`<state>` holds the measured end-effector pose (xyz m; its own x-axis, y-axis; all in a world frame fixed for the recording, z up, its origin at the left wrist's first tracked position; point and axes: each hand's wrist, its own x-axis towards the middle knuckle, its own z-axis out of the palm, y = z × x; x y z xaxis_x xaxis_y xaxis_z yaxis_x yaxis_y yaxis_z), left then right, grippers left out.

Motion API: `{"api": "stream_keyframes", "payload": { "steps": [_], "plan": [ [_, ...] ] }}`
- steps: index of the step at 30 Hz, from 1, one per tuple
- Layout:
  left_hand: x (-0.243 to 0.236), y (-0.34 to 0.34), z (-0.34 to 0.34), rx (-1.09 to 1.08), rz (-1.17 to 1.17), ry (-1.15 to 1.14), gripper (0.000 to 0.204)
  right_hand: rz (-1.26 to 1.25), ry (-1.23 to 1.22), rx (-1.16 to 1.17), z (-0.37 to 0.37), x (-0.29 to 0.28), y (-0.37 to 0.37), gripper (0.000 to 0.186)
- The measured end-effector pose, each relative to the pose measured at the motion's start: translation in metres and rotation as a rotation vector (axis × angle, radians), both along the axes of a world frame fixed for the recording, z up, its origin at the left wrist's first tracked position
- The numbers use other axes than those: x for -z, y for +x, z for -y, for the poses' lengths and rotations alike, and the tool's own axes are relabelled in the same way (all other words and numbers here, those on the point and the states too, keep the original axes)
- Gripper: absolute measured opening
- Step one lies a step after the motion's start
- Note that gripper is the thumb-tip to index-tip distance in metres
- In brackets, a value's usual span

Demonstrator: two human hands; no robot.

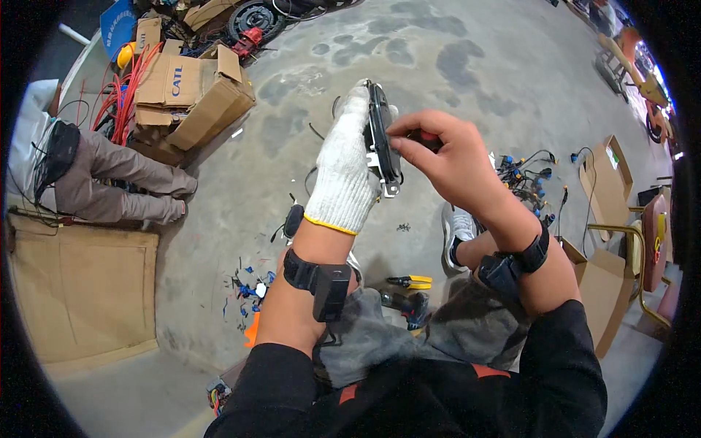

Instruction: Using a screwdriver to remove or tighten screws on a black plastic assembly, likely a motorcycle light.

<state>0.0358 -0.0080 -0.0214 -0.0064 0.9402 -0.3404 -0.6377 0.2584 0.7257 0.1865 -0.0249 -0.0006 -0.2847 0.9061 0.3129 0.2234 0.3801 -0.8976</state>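
Observation:
My left hand (339, 164), in a white knit glove with a yellow cuff, is closed round a black elongated device (383, 131) with a pale metal bracket, held up at the centre. My right hand (456, 157) is bare and closed on a small red and black tool (427, 136), probably a screwdriver, mostly hidden in it. Its thumb and forefinger tips are at the device's right side; whether they touch it is unclear. Thin cables show behind my left hand.
Another person (124, 175) lies at left beside cardboard boxes (175, 87) and cardboard (80, 285). Connectors (255, 288), yellow pliers (416, 282) and a drill (416, 310) are below. Cables (533, 175), open cartons (606, 190) and a chair (653, 241) stand right.

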Motion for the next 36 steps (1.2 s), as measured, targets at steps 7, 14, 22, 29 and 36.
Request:
{"api": "stream_keyframes", "payload": {
  "steps": [7, 14, 22, 29, 36],
  "plan": [
    [0.008, 0.005, -0.004, 0.070, -0.001, 0.024, 0.035, 0.018, 0.029, 0.006, 0.002, 0.005, 0.003, 0.015],
    [0.006, 0.001, 0.003, 0.040, -0.017, -0.015, 0.032, -0.017, 0.026, -0.086, -0.003, 0.011, 0.003, 0.014],
    [0.009, -0.004, 0.006, 0.077, 0.005, 0.038, 0.035, -0.021, -0.083, -0.143, 0.003, 0.004, 0.001, 0.012],
    [0.004, -0.002, 0.012, 0.100, -0.078, 0.010, 0.035, -0.076, -0.253, -0.129, 0.001, 0.006, 0.003, 0.011],
    [0.015, -0.004, 0.017, 0.054, -0.369, 0.388, 0.036, -0.084, -0.212, -0.146, -0.001, 0.007, 0.000, 0.011]
  ]
}}
